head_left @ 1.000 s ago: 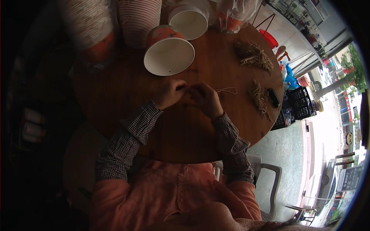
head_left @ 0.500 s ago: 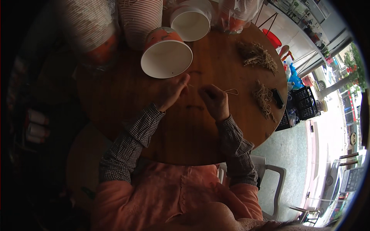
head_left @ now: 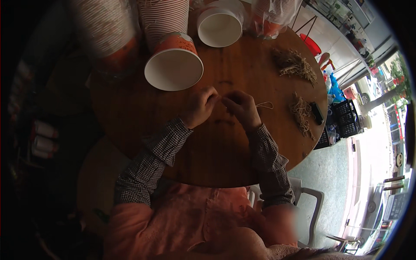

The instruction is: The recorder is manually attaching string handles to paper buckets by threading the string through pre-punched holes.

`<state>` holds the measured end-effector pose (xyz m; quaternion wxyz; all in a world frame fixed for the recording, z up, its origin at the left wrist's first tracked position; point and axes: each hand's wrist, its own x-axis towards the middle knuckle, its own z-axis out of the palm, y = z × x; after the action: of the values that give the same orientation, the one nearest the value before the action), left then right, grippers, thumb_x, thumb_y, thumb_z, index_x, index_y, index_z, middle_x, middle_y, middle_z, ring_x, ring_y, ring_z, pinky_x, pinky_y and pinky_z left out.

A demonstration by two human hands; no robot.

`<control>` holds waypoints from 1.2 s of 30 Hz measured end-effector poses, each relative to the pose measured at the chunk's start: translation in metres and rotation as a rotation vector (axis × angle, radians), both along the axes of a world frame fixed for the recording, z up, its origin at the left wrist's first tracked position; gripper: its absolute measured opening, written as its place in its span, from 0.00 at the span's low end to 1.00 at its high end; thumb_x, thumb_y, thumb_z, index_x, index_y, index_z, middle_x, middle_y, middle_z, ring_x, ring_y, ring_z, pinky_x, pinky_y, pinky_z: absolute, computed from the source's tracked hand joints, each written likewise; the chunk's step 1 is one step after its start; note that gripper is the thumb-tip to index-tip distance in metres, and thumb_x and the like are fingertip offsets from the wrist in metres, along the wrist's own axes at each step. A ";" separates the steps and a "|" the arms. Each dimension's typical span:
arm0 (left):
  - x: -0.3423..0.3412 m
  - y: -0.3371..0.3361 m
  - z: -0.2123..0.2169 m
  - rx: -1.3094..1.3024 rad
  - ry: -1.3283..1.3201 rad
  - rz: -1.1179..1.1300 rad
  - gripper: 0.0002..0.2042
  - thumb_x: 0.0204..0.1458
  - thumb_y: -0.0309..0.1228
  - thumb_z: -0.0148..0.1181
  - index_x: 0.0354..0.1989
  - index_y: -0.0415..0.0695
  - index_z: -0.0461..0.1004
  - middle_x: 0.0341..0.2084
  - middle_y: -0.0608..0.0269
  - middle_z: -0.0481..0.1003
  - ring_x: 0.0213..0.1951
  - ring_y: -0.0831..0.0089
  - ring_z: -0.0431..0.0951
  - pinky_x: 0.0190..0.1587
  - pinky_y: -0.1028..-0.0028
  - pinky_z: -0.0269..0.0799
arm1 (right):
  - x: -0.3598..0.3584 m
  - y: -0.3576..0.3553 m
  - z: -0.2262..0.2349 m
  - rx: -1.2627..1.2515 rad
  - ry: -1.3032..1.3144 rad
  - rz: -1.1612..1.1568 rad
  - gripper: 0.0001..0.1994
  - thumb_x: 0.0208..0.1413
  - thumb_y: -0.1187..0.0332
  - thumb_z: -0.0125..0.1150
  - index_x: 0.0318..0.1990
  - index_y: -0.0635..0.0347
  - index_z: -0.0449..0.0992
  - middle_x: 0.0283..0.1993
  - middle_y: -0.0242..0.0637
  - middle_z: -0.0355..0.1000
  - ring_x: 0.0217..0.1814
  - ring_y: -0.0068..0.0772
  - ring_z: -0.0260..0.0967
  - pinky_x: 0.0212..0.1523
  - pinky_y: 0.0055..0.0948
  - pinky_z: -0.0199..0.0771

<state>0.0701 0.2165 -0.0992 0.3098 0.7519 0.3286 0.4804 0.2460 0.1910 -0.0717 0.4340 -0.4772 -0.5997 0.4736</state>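
Over the middle of the round wooden table, my left hand [head_left: 200,106] and my right hand [head_left: 244,109] nearly meet at the fingertips. Each is closed in a pinch on a thin string [head_left: 265,105], whose pale loop sticks out to the right of my right hand. The stretch between the fingers is too fine to make out. Just beyond my left hand, not touching it, a paper bucket [head_left: 174,70] lies on its side. Its white inside faces me, and its outside is orange.
Behind stand a tall stack of paper buckets [head_left: 164,19], a plastic-wrapped stack [head_left: 108,30] at left and another [head_left: 273,17] at right. A white bucket [head_left: 220,29] lies at the back. Two string bundles [head_left: 295,65] and a small black object [head_left: 316,113] lie at the right.
My hands have come together, the left one shifting right and turning its fingers inward into a pinch. The near paper bucket has rolled a little to the left, away from my left hand.
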 end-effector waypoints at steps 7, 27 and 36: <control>-0.001 0.005 -0.005 0.111 0.055 0.059 0.05 0.52 0.23 0.56 0.32 0.39 0.66 0.29 0.54 0.72 0.32 0.56 0.74 0.32 0.66 0.69 | -0.005 0.007 -0.013 0.159 -0.083 -0.042 0.08 0.52 0.71 0.62 0.35 0.67 0.76 0.30 0.33 0.74 0.29 0.16 0.69 0.27 0.19 0.70; -0.019 0.025 -0.020 -0.025 -0.092 0.215 0.15 0.50 0.26 0.60 0.46 0.35 0.69 0.35 0.52 0.76 0.39 0.68 0.77 0.43 0.71 0.72 | -0.035 0.009 -0.019 0.165 0.486 -0.176 0.06 0.56 0.72 0.58 0.39 0.65 0.72 0.52 0.40 0.69 0.42 0.23 0.72 0.41 0.23 0.74; -0.008 0.007 -0.006 -0.099 -0.207 0.065 0.13 0.51 0.25 0.60 0.45 0.35 0.70 0.33 0.55 0.77 0.37 0.73 0.78 0.37 0.73 0.75 | -0.048 -0.004 -0.012 0.377 0.082 -0.340 0.09 0.51 0.72 0.61 0.37 0.69 0.74 0.53 0.45 0.67 0.39 0.30 0.75 0.37 0.25 0.78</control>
<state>0.0618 0.2240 -0.1056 0.3633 0.6708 0.3424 0.5485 0.1975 0.1871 -0.0839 0.6126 -0.4623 -0.5705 0.2925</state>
